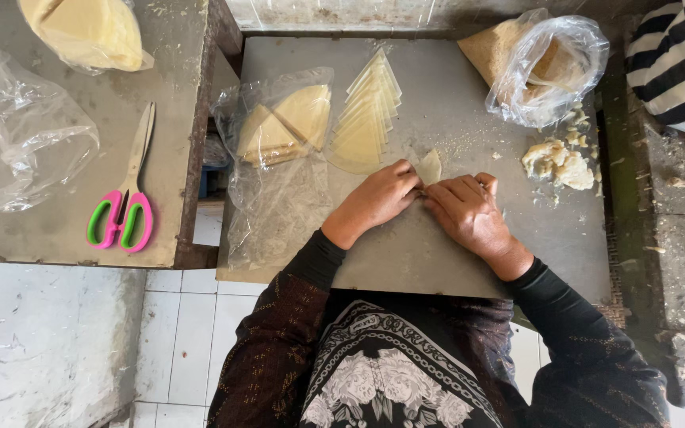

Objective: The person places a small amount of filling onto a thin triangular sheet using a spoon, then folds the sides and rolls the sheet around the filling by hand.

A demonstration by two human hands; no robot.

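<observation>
- Two grey tabletops over a white tiled floor; main tabletop (438, 261) centre frame, second tabletop (57, 230) upper left, with a narrow gap between them.
- Both hands meet at centre frame. Left hand (378, 198) and right hand (469, 210) have their fingertips pressed together on one small pastry wrapper (430, 165); only its tip shows above the fingers. I read this as pinching a fold flat against the surface.
- One fanned stack of triangular wrappers (368, 115) sits just above the hands. My guess is it's fanned so that single sheets peel off easily; the count in the stack is unclear.
- One open plastic bag (279, 135) left of the stack holds two wedge-shaped wrapper piles.
- One bag of filling (545, 67) upper right, with loose filling crumbs (556, 162) below it, near the right hand.
- One pair of pink-green scissors (124, 202) lies on the second tabletop, well apart from the hands.
</observation>
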